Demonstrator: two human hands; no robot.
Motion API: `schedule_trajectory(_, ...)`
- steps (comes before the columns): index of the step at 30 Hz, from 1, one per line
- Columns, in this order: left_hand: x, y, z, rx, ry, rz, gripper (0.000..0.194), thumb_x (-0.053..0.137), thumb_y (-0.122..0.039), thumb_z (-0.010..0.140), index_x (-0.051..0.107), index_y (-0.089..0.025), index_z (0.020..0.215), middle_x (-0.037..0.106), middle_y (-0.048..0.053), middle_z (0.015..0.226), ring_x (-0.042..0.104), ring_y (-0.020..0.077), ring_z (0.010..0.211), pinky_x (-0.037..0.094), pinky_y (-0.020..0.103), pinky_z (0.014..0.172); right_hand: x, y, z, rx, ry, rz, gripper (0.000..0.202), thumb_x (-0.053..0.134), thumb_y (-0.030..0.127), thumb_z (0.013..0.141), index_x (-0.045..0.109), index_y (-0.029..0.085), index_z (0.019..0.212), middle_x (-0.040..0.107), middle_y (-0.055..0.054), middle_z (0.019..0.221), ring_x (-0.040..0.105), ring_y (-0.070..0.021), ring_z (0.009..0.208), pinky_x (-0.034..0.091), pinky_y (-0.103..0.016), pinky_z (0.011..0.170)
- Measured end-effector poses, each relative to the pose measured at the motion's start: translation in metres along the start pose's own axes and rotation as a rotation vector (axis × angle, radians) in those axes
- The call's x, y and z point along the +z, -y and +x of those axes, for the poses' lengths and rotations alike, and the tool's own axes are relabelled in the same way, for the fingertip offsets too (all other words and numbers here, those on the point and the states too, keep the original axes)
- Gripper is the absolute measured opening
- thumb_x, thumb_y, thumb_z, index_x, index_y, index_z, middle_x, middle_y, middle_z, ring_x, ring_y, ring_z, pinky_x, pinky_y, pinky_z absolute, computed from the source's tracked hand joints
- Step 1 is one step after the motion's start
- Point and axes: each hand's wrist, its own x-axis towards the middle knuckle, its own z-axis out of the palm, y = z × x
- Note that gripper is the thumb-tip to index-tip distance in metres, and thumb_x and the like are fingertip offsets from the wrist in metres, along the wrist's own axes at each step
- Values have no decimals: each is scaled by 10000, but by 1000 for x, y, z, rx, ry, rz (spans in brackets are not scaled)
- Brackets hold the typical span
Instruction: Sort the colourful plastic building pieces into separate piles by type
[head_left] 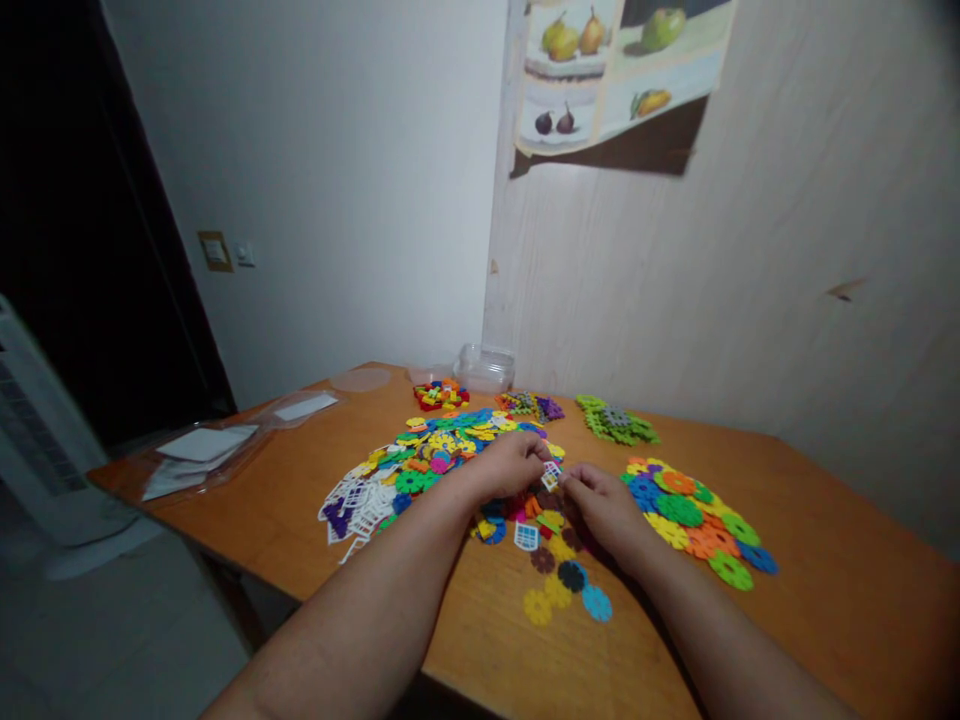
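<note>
Between my two hands is a small white lattice window piece (552,475), with bits of colour showing through its openings. My left hand (516,462) pinches its left side, and my right hand (598,500) has its fingertips closed at its right edge. Below them another white window piece (526,537) lies on the table, beside yellow, brown, black and blue notched discs (572,576). A large mixed heap of coloured plastic pieces (442,443) spreads behind and left of my left hand, with white lattice pieces (367,505) at its left end.
Large notched discs (681,510) are piled right of my right hand. Farther back lie green pieces (616,420), small red and yellow pieces (441,394) and a clear plastic box (484,368). Plastic bags with white cards (206,443) lie on the wooden table's (592,670) left end.
</note>
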Motion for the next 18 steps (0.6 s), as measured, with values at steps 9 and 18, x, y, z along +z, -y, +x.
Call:
schedule_trajectory(9, -8, -2, 0, 67, -213, 226, 221, 525, -125, 809, 706, -142, 934, 686, 29, 819, 613, 171, 775, 437, 240, 678, -2, -2, 3, 61, -86, 47, 215, 538, 395, 840, 595, 221, 729, 625, 12, 567, 565, -160, 548, 397, -256, 527)
schedule_trajectory(18, -14, 1, -1, 81, -291, 427, 267, 498, -128, 840, 724, -167, 975, 744, 85, 972, 660, 230, 915, 478, 286, 775, -12, -11, 16, 265, -420, 407, 56, 603, 251, 745, 583, 205, 769, 664, -21, 700, 643, -148, 657, 551, -253, 620)
